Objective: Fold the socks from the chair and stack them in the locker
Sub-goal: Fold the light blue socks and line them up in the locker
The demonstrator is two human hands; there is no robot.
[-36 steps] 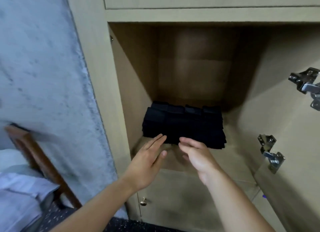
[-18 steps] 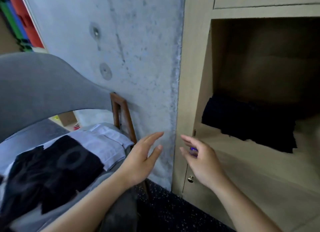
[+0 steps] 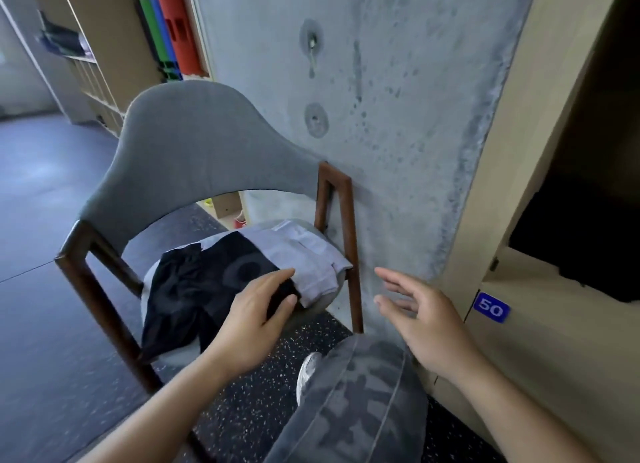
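The locker (image 3: 519,192) stands open at the right, a dark stack of folded socks (image 3: 602,275) lying on its shelf near the front edge, blurred in shadow. A second ago both hands hovered at that stack; now they have swung left to the chair (image 3: 194,144). There the loose black socks (image 3: 194,289) lie on a pale cloth (image 3: 304,255) across the seat. The left hand (image 3: 256,320) grasps the socks' right end at the seat's front edge. The right hand (image 3: 422,317) hangs released, fingers spread, between chair and locker.
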